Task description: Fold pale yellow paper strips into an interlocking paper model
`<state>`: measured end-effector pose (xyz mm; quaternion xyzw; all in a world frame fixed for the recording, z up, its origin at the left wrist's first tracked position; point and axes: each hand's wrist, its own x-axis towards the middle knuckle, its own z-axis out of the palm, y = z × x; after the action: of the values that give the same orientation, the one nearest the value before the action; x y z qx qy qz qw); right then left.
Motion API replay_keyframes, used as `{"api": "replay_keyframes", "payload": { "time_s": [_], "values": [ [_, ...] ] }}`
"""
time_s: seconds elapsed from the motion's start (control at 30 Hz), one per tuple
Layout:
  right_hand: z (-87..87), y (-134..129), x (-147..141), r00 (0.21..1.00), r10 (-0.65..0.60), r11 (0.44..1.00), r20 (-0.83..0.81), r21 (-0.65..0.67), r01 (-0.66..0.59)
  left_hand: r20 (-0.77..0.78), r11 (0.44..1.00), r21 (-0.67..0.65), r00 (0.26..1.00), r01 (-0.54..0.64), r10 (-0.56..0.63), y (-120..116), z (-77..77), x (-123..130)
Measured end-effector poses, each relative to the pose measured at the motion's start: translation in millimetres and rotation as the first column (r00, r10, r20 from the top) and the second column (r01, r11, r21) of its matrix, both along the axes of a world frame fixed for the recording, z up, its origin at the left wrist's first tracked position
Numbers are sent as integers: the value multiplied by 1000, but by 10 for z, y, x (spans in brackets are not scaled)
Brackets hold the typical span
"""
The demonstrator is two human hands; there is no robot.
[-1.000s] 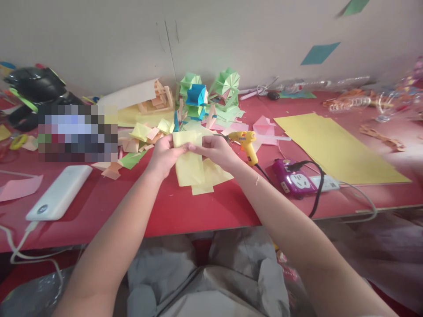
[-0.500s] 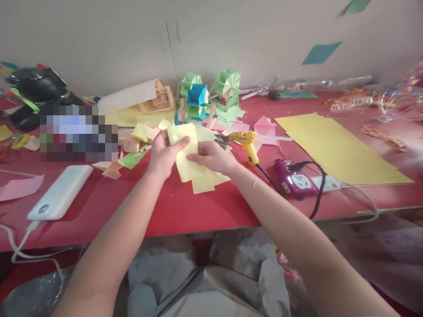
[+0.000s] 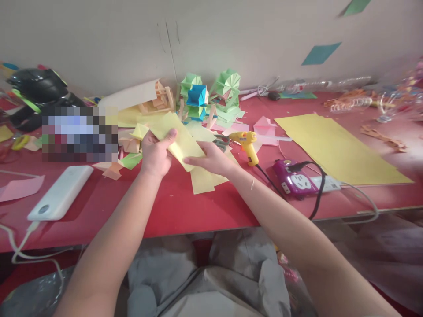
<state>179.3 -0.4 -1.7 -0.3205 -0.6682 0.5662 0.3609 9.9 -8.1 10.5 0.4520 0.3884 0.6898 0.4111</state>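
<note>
Yellow paper (image 3: pixel 180 141): pale, plain, oblong, slanting, held above the red worktop (image 3: pixel 191 215); I can't count its layers.
Left hand (image 3: pixel 156 152): clamped on the paper's left edge, thumb on top.
Right hand (image 3: pixel 213 157): pinching its lower right end; I can't see the fingertips underneath.
Yellow sheets (image 3: pixel 202 182): beneath, partly covered.
Glue gun (image 3: pixel 247 143): yellow, just right of the right hand; dark tool (image 3: pixel 221 142) at its nozzle, too obscured for me to name.
Pixelated patch (image 3: pixel 79 134): left, unreadable to me.
</note>
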Motion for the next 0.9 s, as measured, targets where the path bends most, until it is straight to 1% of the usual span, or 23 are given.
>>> {"api": "replay_keyframes", "payload": {
  "time_s": [0.13, 0.23, 0.3, 0.37, 0.43, 0.5, 0.53, 0.6, 0.7, 0.73, 0.8, 0.9],
  "values": [
    [-12, 41, -1, 999, -3, 995, -34, -98, 0, 23, 998, -9, 998, -55, 55, 42, -10, -57],
    [-12, 61, 4, 998, -2, 993, -62, -119, -5, 52, 994, -12, 993, -106, 106, 73, -11, -98],
    [-19, 65, 6, 997, -2, 994, -75, -113, -7, 72, 994, -21, 992, -104, 105, 75, 3, -117],
    [-38, 70, 4, 997, -10, 995, -83, -103, 2, 79, 998, -44, 996, -44, 47, 57, 25, -124],
    [-63, 82, 1, 995, -42, 995, -94, -98, 33, 72, 994, -92, 996, 56, -49, 26, 45, -112],
    [-84, 97, -1, 990, -91, 992, -110, -98, 80, 41, 975, -165, 989, 147, -142, -4, 50, -84],
    [-90, 104, -1, 987, -114, 990, -117, -102, 102, 20, 966, -196, 986, 169, -168, -14, 45, -67],
    [-90, 112, 0, 985, -130, 986, -114, -119, 116, -26, 962, -224, 986, 156, -166, -22, 23, -36],
    [-74, 108, 1, 994, -83, 986, -76, -149, 71, -74, 977, -201, 993, 72, -89, -10, -8, -25],
    [-70, 106, 1, 995, -70, 986, -65, -155, 59, -80, 979, -195, 994, 64, -81, -6, -12, -31],
    [-69, 106, -1, 994, -85, 985, -62, -156, 74, -85, 973, -210, 989, 100, -120, -3, -8, -54],
    [-80, 119, 4, 986, -146, 981, -86, -142, 133, -109, 946, -261, 968, 190, -225, -7, 4, -93]
  ]
}}
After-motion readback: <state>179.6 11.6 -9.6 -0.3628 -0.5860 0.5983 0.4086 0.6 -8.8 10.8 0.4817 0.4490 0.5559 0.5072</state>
